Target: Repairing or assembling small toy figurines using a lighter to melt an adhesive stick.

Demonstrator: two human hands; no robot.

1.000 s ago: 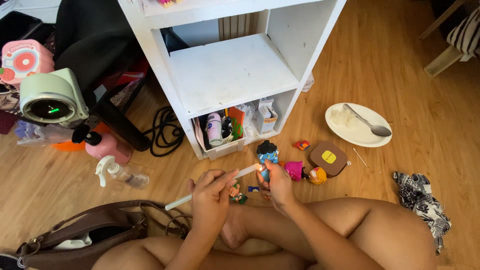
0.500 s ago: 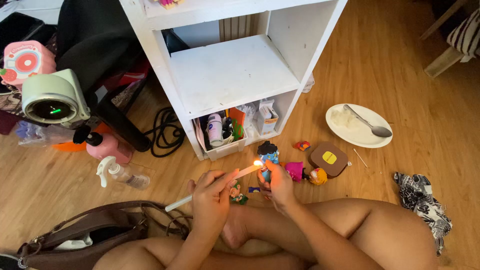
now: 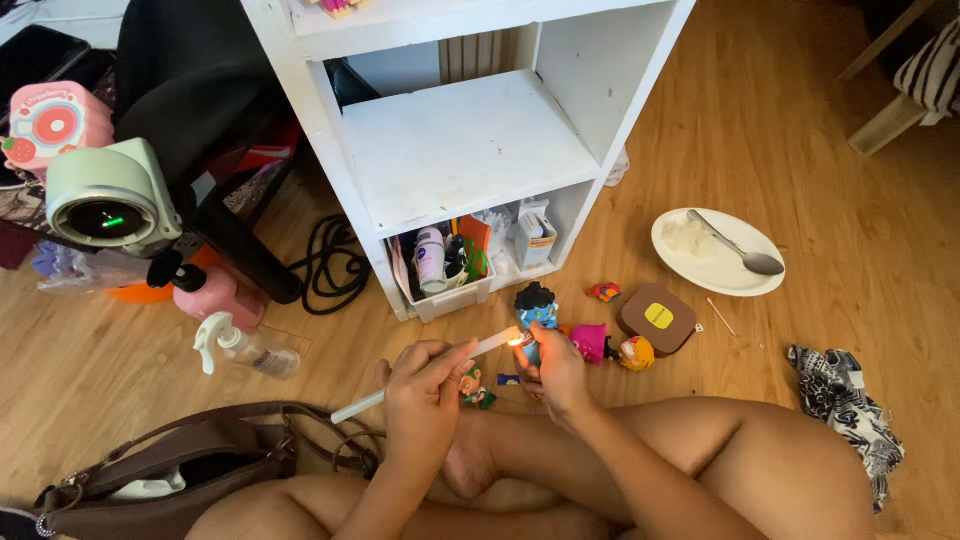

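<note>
Left hand (image 3: 425, 390) holds white stick (image 3: 420, 378), tip at flame beside right hand (image 3: 555, 370).

Sunlit wooden floor (image 3: 780, 130), white shelf unit (image 3: 470, 150), black chair (image 3: 190, 90)

2 hands (image 3: 425, 385), 1 stick (image 3: 420, 375), 1 plate (image 3: 705, 265), 1 spoon (image 3: 735, 250).

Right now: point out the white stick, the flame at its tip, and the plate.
white stick (image 3: 430, 372), head view, mid-shaft by the left hand (image 3: 425, 395).
flame (image 3: 517, 340), head view, glowing tip.
plate (image 3: 700, 272), head view, bare near rim.
</note>
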